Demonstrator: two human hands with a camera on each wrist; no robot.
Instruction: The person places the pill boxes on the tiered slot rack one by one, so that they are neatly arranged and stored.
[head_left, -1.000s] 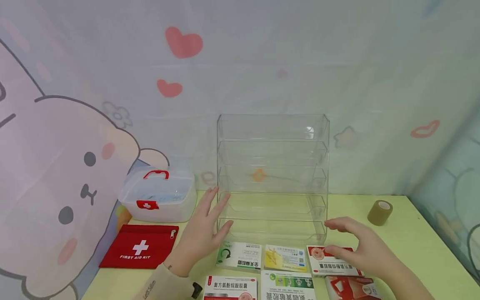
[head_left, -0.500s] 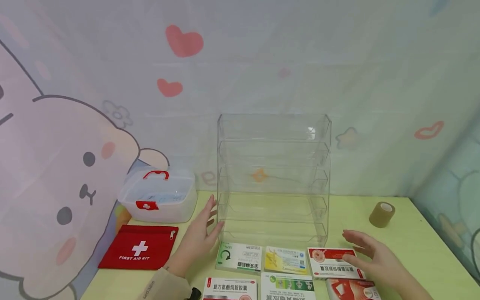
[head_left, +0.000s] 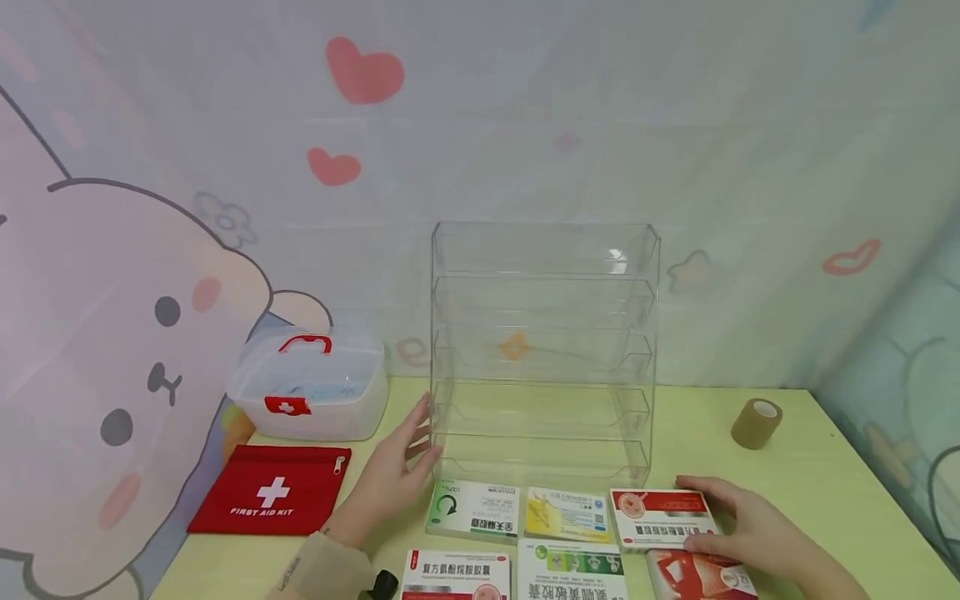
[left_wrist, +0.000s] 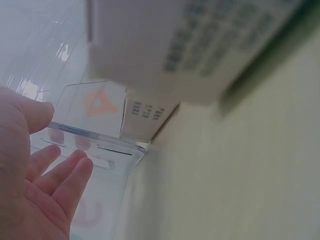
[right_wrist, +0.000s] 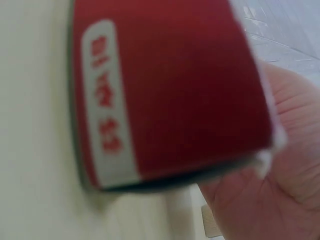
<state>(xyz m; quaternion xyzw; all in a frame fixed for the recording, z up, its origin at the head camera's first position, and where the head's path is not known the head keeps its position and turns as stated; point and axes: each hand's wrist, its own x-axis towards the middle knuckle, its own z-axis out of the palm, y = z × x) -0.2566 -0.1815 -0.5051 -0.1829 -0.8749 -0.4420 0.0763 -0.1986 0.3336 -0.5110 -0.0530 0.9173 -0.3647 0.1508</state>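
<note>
A clear tiered rack [head_left: 543, 358] stands upright on the table. My left hand [head_left: 390, 475] is at its lower left side; in the left wrist view the thumb touches the clear panel's edge [left_wrist: 95, 134] and the loosely extended fingers [left_wrist: 75, 187] lie on the other side. My right hand [head_left: 738, 529] spans the right end of a red-and-white medicine box [head_left: 660, 521], thumb at the near edge, fingers behind the far edge. In the right wrist view a red box [right_wrist: 185, 90] hides the fingertips.
Other medicine boxes lie before the rack: green-white [head_left: 476, 508], yellow-white [head_left: 566, 515], white-red [head_left: 457, 575], white-green [head_left: 573, 571] and red [head_left: 697, 577]. A red first aid pouch [head_left: 266, 492] and a lidded clear first aid box [head_left: 322, 408] sit left. A tan tape roll [head_left: 756, 423] stands right.
My left hand has lowered from in front of the rack to its left side. The right hand has moved from above the red-and-white medicine box, outward, then down onto its right end.
</note>
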